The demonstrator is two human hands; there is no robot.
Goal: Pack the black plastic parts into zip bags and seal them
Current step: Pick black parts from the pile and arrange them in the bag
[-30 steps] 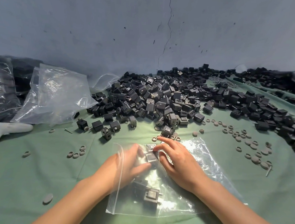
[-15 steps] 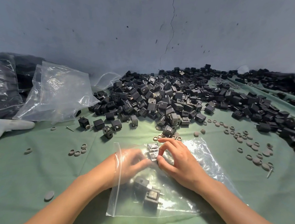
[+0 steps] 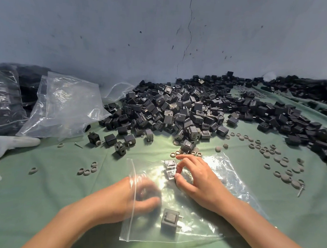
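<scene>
One zip bag [image 3: 201, 225] near centre: R hand [image 3: 197, 181] pinches black part [image 3: 170, 164] thru plastic. L hand [image 3: 137, 197] inside it (blurred, grip unclear).

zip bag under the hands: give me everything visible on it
The zip bag is clear, glossy, crinkled film lying flat on the green cloth. Its zip strip runs along the left edge and is open. The left hand, blurred, reaches in through that mouth. The right hand rests on top, thumb and fingers curled round black parts through the film. A single black part lies inside near the bottom edge.
</scene>
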